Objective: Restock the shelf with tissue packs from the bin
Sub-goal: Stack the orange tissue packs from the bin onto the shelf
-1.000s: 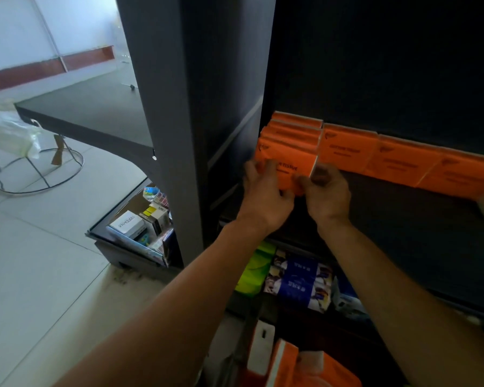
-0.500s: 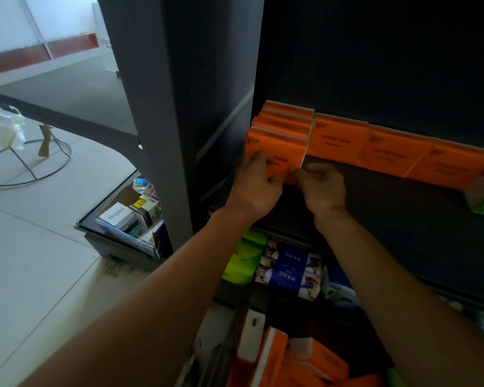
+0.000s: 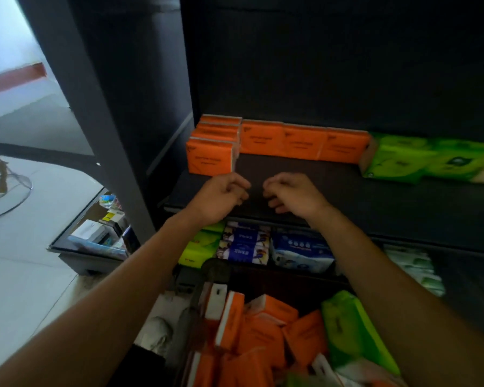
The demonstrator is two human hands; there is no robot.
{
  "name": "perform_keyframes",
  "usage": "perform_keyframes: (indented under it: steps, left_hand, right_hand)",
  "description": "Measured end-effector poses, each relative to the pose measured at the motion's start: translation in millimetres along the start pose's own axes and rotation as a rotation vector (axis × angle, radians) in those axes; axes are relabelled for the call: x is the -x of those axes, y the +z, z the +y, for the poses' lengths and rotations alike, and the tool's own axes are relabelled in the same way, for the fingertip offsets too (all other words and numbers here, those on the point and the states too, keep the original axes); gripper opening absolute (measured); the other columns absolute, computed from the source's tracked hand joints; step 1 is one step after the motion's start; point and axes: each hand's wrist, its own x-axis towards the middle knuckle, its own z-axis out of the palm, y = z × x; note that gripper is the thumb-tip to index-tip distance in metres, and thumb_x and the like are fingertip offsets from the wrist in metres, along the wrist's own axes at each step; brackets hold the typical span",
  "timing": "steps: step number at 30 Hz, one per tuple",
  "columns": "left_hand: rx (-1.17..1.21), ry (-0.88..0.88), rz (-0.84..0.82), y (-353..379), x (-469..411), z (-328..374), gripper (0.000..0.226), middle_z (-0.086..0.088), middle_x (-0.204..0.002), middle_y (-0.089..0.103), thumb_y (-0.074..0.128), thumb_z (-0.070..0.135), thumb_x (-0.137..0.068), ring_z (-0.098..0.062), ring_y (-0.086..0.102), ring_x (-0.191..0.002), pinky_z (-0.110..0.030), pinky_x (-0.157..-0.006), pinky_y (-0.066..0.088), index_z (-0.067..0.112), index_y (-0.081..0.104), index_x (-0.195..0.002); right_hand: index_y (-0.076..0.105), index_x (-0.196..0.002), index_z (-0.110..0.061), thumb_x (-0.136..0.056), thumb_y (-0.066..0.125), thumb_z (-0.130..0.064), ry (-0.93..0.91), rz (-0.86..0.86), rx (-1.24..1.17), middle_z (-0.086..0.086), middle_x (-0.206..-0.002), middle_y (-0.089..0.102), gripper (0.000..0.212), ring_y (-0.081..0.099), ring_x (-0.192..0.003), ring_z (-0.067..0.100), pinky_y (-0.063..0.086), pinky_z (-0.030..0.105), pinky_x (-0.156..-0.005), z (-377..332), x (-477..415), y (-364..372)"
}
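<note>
One dark unit (image 3: 319, 65) fills most of the view, with its post (image 3: 95, 121) at left. The middle shelf (image 3: 347, 196) is bare along the front, with stock pushed to the back wall. Judged deliberate, so later packs can go in front.

Heap (image 3: 266, 336) of loose packs at the bottom edge: mostly orange, one big green pack (image 3: 352, 331), lying at all angles. Presumably the bin's load; the bin's walls cannot be made out. It sits right under the arms, near the shelf, giving a short reach from supply to board.

Orange row (image 3: 305, 141) along the back: three packs upright, faces out, touching side to side. At its left end a file of orange packs runs front to back against the side wall. The front pack (image 3: 210, 159) stands upright, face out, ahead of the row. Judged: this column gets filled forward first. Green packs (image 3: 430, 160) carry the line on to the right, touching the last orange one and somewhat tilted.

Lower shelf: blue packs (image 3: 245, 244) and lime packs (image 3: 199, 247), set tight.

Left hand (image 3: 221, 195) and right hand (image 3: 294, 195) are both over the bare board, just before the front pack, apart from it and from each other. Fingers are loosely curled, and neither hand holds anything. Judged: this pack is placed, and the next move is a reach down to the heap. Much orange lies there yet, so the restock looks early to midway.
</note>
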Motion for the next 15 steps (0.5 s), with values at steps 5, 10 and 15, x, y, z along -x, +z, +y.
perform_keyframes:
  steps: [5, 10, 15]
  left_hand:
    - [-0.055, -0.003, -0.078, 27, 36, 16, 0.02, -0.003, -0.091, 0.067, 0.044, 0.007, -0.097, -0.015, 0.062, -0.084, -0.026, -0.076, 0.051, 0.019, 0.06, -0.098]
    - [-0.135, 0.024, -0.168, 65, 69, 21, 0.021, -0.009, -0.091, 0.067, 0.044, 0.004, -0.097, -0.013, 0.062, -0.079, -0.022, -0.074, 0.049, 0.015, 0.061, -0.1]
    - [-0.207, 0.039, -0.209, 103, 98, 5, 0.024, -0.003, -0.086, 0.069, 0.048, 0.004, -0.091, -0.017, 0.064, -0.081, -0.032, -0.08, 0.05, 0.024, 0.062, -0.093]
  right_hand:
    - [0.065, -0.091, -0.024, -0.095, 0.055, -0.025, -0.023, -0.046, 0.044, 0.0, -0.095, 0.068, 0.01, 0.065, -0.082, 0.015, 0.055, 0.034, -0.08, 18, 52, -25]
    - [0.064, -0.08, -0.026, -0.093, 0.056, -0.024, -0.006, -0.059, 0.119, 0.006, -0.089, 0.069, 0.016, 0.064, -0.078, 0.02, 0.054, 0.038, -0.074, 54, 100, -30]
    - [0.068, -0.093, -0.013, -0.094, 0.054, -0.025, 0.059, -0.084, 0.161, 0.016, -0.097, 0.07, 0.019, 0.068, -0.085, 0.029, 0.053, 0.037, -0.071, 105, 138, -25]
